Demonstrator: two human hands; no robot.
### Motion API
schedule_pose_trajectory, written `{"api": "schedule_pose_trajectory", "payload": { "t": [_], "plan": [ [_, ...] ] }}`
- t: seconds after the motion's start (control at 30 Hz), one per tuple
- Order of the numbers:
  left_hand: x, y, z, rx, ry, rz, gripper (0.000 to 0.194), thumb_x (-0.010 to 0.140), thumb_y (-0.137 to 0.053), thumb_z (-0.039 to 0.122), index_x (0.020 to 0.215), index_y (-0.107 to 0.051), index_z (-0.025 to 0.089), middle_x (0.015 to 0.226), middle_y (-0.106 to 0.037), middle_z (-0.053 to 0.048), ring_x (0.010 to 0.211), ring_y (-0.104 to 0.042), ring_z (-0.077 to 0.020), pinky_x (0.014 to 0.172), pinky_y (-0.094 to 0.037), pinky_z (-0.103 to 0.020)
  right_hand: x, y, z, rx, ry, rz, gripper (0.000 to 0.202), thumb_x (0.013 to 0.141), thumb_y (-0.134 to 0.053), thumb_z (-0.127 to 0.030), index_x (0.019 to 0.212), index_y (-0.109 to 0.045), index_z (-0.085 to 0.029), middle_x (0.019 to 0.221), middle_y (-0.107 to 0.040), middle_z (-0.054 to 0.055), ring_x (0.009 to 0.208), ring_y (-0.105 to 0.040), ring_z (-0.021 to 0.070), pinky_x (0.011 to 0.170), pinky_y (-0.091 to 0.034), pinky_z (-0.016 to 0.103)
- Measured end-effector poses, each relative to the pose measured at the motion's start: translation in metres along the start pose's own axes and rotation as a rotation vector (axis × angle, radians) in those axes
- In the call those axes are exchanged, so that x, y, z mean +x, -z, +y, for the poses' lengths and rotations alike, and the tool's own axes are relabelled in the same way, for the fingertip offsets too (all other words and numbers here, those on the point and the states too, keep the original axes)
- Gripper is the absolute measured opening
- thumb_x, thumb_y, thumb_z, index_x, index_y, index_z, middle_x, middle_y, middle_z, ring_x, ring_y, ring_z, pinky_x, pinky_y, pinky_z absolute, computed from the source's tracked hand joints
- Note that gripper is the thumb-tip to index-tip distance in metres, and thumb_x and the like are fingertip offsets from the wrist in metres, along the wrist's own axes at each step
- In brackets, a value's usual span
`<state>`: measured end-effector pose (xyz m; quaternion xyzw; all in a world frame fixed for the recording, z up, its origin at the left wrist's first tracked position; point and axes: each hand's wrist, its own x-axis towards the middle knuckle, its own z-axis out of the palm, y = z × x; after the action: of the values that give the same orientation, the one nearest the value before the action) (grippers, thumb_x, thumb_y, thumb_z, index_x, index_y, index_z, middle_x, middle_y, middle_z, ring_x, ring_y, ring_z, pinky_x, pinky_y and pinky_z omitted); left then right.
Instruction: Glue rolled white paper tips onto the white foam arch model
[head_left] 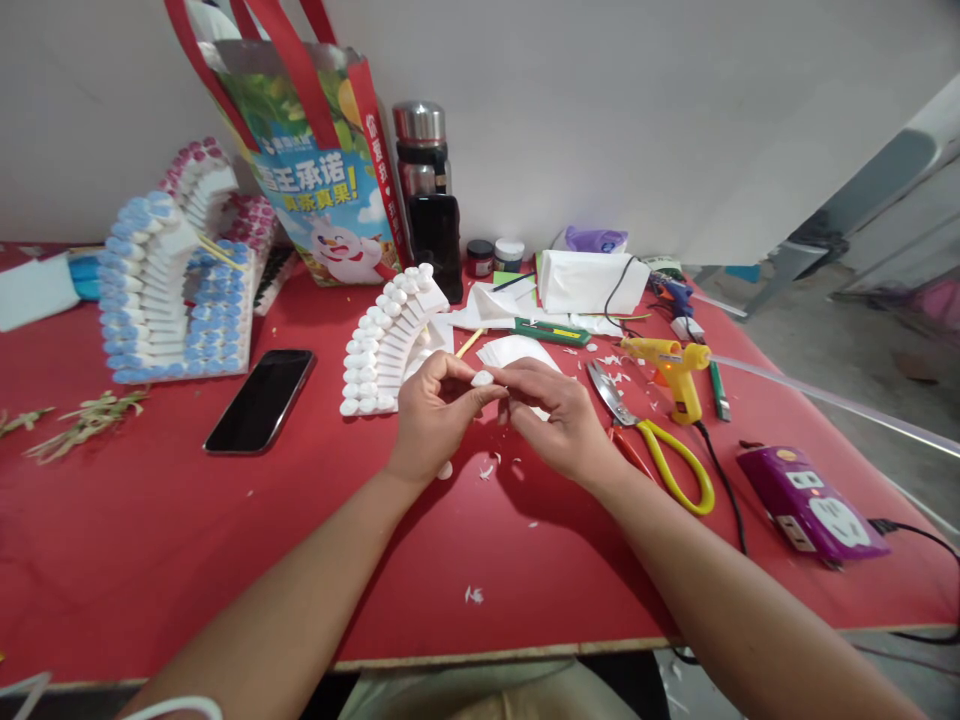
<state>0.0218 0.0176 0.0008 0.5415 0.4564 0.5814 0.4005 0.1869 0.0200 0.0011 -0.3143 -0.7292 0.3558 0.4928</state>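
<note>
Over the middle of the red table, a small white rounded piece (482,378) is pinched between the fingertips of both hands. My left hand (436,410) grips it from the left with thumb and forefinger closed. From the right, my right hand (551,410) touches its edge with closed fingers. Its exact kind is too small to make out. Just behind my left hand stands a white fan-shaped model (390,345) edged with rows of white rounded knobs. White shavings (486,472) and a small white disc (445,470) lie on the table below the hands.
Right of my hands lie yellow-and-red-handled scissors (675,465), a yellow glue gun (675,370) and a purple power strip (814,505). A green cutter (551,332) lies behind. On the left are a black phone (260,402), a blue-and-white model (150,290) and a printed bag (322,180).
</note>
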Motion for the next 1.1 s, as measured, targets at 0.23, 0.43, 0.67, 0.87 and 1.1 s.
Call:
{"api": "schedule_pose_trajectory", "payload": {
  "t": [0.23,0.43,0.67,0.87,1.1],
  "plan": [
    [0.0,0.001,-0.006,0.077,-0.027,0.021,0.03,0.073,-0.087,0.031,0.077,-0.059,0.02,0.064,-0.059,0.006,0.054,-0.057,-0.0101,0.053,-0.047,-0.024,0.0,-0.001,-0.001,-0.122,0.085,-0.018,0.05,0.083,-0.049,-0.003,0.124,-0.072,-0.02,0.099,-0.064,0.008,0.073,-0.061,0.0151,0.068,-0.053,0.034],
    [-0.001,0.003,-0.009,0.118,-0.057,0.029,0.029,0.074,-0.086,0.031,0.077,-0.059,0.021,0.067,-0.059,0.005,0.057,-0.057,-0.0113,0.057,-0.047,-0.025,-0.001,0.0,0.002,-0.118,0.085,-0.046,0.058,0.082,-0.048,-0.003,0.13,-0.07,-0.026,0.102,-0.063,0.007,0.078,-0.061,0.0155,0.07,-0.053,0.034],
    [0.0,0.006,-0.012,0.206,-0.213,0.07,0.028,0.078,-0.084,0.031,0.079,-0.058,0.021,0.073,-0.057,0.004,0.063,-0.053,-0.0111,0.061,-0.045,-0.025,-0.002,-0.002,0.002,-0.03,0.038,-0.073,0.068,0.082,-0.048,-0.003,0.14,-0.063,-0.035,0.108,-0.061,0.006,0.084,-0.061,0.0146,0.068,-0.052,0.03],
    [0.001,0.009,-0.012,0.337,-0.345,0.05,0.023,0.08,-0.082,0.026,0.079,-0.06,0.021,0.076,-0.06,0.003,0.067,-0.054,-0.0114,0.064,-0.045,-0.025,-0.001,0.0,0.003,-0.022,-0.008,-0.08,0.065,0.082,-0.051,-0.004,0.138,-0.066,-0.035,0.1,-0.06,0.004,0.084,-0.059,0.0159,0.068,-0.049,0.03],
    [0.003,0.01,-0.011,0.257,-0.211,0.023,0.02,0.081,-0.081,0.031,0.082,-0.064,0.021,0.075,-0.063,0.003,0.062,-0.058,-0.0112,0.061,-0.048,-0.024,0.0,-0.001,-0.001,0.022,-0.052,-0.073,0.063,0.082,-0.053,-0.006,0.137,-0.066,-0.034,0.106,-0.061,0.005,0.084,-0.061,0.015,0.07,-0.051,0.031]
  ]
}}
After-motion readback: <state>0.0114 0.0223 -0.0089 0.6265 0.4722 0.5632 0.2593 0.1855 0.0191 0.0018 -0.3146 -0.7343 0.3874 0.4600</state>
